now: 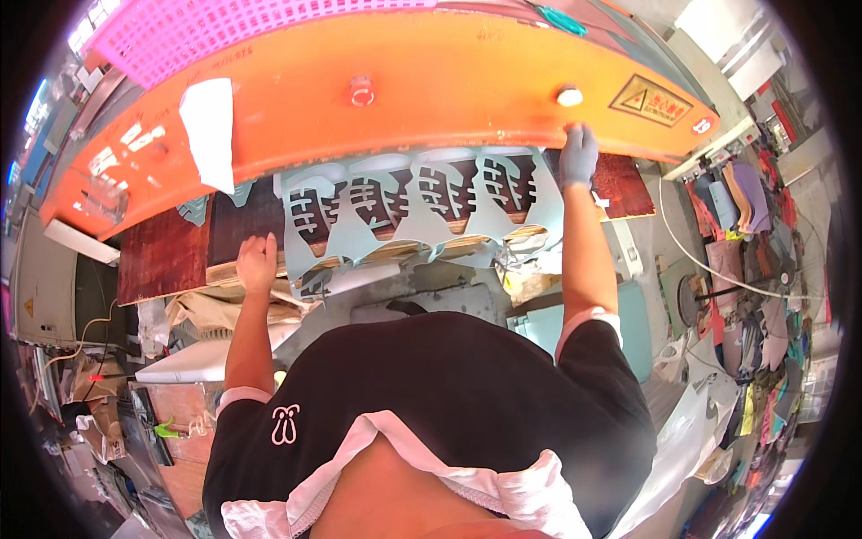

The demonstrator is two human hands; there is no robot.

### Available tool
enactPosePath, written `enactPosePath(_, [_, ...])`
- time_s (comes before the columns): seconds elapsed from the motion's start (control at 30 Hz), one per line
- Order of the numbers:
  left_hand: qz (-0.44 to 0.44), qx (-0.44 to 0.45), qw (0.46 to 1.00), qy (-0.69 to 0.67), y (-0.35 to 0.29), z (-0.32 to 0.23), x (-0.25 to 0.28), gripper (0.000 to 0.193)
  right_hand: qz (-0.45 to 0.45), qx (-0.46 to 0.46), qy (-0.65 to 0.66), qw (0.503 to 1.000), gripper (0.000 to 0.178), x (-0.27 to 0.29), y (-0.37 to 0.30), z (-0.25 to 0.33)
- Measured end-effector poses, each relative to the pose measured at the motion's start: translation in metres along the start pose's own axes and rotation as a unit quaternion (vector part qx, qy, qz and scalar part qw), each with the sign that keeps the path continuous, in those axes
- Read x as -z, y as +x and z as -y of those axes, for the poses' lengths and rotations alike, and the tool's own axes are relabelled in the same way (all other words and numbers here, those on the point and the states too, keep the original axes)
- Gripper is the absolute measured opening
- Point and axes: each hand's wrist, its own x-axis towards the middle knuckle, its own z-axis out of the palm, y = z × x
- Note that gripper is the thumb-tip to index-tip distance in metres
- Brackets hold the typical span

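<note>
Reaching forward, gloved right hand [579,159] at orange beam [449,81], left hand [258,263] near cut sheet [422,228], each grip's closure unclear.

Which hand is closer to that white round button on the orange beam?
The right hand, gloved, is just below the white round button in the picture, near the lower edge of the orange beam. The bare left hand is farther away, down and to the left.
</note>
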Motion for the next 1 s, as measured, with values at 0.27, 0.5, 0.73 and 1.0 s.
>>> enactPosePath(0.27, [-0.045,-0.019,0.998,0.044,-0.001,-0.010,-0.003,0.026,0.098,0.043,-0.045,0.993,0.034,0.047,-0.046,-0.112])
enactPosePath(0.5, [-0.023,-0.004,0.999,0.047,0.000,0.003,-0.010,0.023,0.172,0.028,-0.340,0.924,0.028,0.053,-0.068,-0.146])
enactPosePath(0.73, [-0.018,0.038,0.996,0.080,0.000,0.002,-0.013,0.025,0.181,0.013,-0.298,0.937,0.033,0.052,-0.072,-0.166])
enactPosePath(1.0, [0.013,0.076,0.996,0.038,-0.001,0.000,-0.023,0.031,0.173,0.063,-0.274,0.944,0.043,0.067,-0.084,-0.165])
